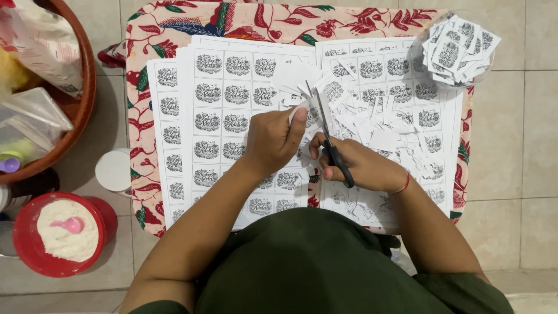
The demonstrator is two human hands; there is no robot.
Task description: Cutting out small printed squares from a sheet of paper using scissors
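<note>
**Scissors at work over sheets of printed labels**

Seen from above, sheets of square black-and-white labels (224, 122) lie in overlapping stacks on a low table (145, 110) covered with a red floral cloth. A second printed sheet (401, 75) on the right side is strewn with white paper offcuts (383, 125). At the table's far right corner, a heap of cut-out labels (459, 49) sits in a loose pile, each a small square with a dark ornamental print.

The left hand (273, 139) is curled at the table's middle, thumb raised, fingers pinching a small piece of white paper (302, 110). The right hand (363, 166), a red band at its wrist, grips black-handled scissors (334, 154), fingers through the loops, blades pointing away from the body into the paper. Both forearms reach forward from a dark green garment.

On the tiled floor to the left stand a red tub of white powder (61, 232) with a pink scoop (70, 225), a white round lid (113, 170), and a brown basin (64, 110) holding clear plastic bags.
</note>
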